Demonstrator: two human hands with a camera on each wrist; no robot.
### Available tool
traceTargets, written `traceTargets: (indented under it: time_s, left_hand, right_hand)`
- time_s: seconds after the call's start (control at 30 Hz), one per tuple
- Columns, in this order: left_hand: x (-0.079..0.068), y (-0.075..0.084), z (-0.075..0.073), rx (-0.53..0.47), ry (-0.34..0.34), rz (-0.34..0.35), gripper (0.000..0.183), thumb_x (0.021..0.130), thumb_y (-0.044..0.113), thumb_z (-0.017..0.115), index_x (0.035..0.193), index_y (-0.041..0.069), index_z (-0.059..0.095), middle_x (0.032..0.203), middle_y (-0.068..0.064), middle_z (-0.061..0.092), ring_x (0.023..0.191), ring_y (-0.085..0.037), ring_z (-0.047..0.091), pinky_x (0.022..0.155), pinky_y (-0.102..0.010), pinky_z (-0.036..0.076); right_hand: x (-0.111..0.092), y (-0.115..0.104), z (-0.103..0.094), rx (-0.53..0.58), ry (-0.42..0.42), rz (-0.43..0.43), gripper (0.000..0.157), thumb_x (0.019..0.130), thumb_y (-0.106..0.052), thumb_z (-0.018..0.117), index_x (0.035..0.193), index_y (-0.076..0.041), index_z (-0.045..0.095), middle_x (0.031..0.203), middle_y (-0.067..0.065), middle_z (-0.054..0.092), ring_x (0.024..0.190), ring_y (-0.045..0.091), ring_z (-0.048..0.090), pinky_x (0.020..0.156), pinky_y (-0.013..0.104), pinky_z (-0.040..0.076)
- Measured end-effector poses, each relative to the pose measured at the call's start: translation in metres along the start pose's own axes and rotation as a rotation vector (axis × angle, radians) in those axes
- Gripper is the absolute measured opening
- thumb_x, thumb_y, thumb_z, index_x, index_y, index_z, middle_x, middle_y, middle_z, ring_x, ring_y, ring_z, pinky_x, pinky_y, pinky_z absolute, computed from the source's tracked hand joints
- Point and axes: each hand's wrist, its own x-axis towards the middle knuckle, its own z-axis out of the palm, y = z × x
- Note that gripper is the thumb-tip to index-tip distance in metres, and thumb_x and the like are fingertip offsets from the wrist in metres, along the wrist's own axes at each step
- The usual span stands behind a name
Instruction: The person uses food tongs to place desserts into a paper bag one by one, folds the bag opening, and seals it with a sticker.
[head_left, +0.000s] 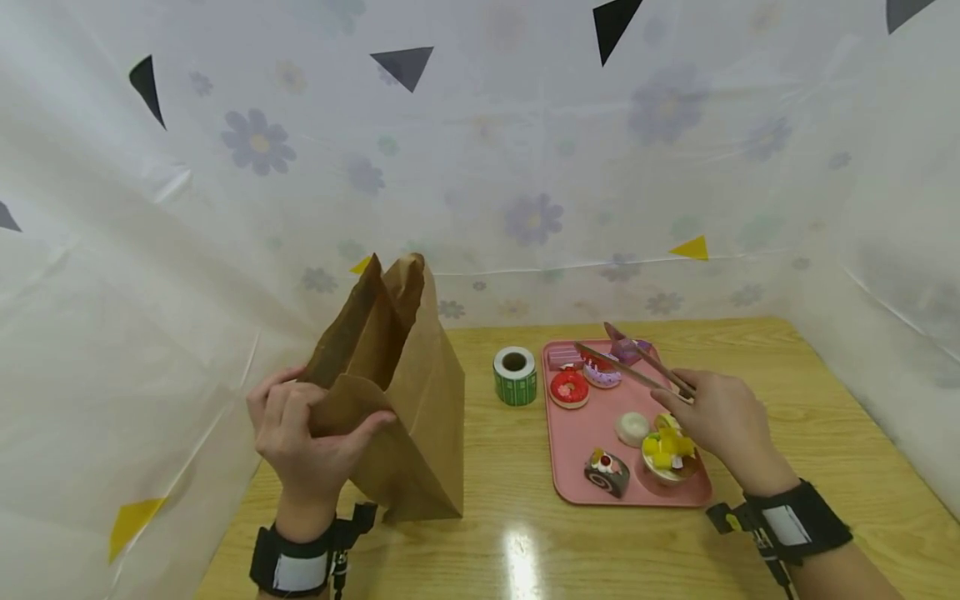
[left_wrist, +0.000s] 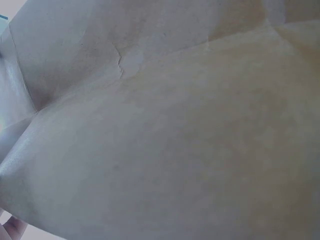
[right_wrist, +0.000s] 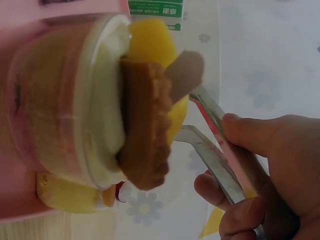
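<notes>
A brown paper bag (head_left: 442,408) stands on the table with its top spread apart. My left hand (head_left: 311,433) grips its near left rim, fingers over the edge and thumb extended along the front. In the left wrist view, bag paper (left_wrist: 165,140) fills nearly everything. My right hand (head_left: 723,421) holds metal tongs (head_left: 630,371), their arms parted above the pink tray (head_left: 592,450). The tips hover near a purple-iced doughnut (head_left: 603,377) and a purple piece (head_left: 626,350); contact cannot be told. A fruit-topped dessert cup (right_wrist: 55,95) looms close in the right wrist view.
On the tray also lie a red doughnut (head_left: 569,388), a round white bun (head_left: 632,428) and a chocolate roll slice (head_left: 607,475). A green label roll (head_left: 515,383) stands between bag and tray. Pale flowered sheeting (head_left: 480,167) encloses the back and sides.
</notes>
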Motion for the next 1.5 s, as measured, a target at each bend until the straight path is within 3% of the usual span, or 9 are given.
traceTargets:
  time_s: [0.63, 1.0, 1.5]
  left_hand:
    - [-0.002, -0.002, -0.001, 0.005, 0.006, -0.005, 0.086, 0.072, 0.081, 0.077, 0.066, 0.0, 0.049, 0.06, -0.017, 0.048, 0.069, -0.043, 0.058, 0.094, -0.045, 0.049]
    - [-0.001, -0.002, -0.002, 0.008, -0.001, 0.003, 0.086, 0.072, 0.081, 0.077, 0.066, 0.0, 0.049, 0.06, -0.017, 0.048, 0.066, -0.042, 0.057, 0.095, -0.045, 0.049]
    - [-0.002, -0.002, -0.002, 0.013, -0.017, 0.003, 0.086, 0.073, 0.081, 0.076, 0.067, 0.0, 0.05, 0.06, -0.017, 0.048, 0.067, -0.043, 0.057, 0.092, -0.049, 0.049]
  right_hand:
    - [0.002, 0.01, 0.011, -0.048, -0.203, 0.08, 0.068, 0.095, -0.05, 0.072, 0.131, 0.007, 0.066, 0.067, 0.003, 0.056, 0.052, 0.016, 0.046, 0.046, 0.027, 0.03]
    - [0.006, 0.013, 0.012, -0.057, -0.215, 0.076, 0.064, 0.096, -0.049, 0.071, 0.129, 0.007, 0.068, 0.064, 0.003, 0.053, 0.053, 0.016, 0.045, 0.046, 0.026, 0.031]
    - [0.002, 0.021, 0.009, -0.009, -0.191, 0.068, 0.06, 0.098, -0.045, 0.071, 0.13, 0.006, 0.068, 0.07, 0.003, 0.062, 0.054, 0.017, 0.047, 0.047, 0.027, 0.032]
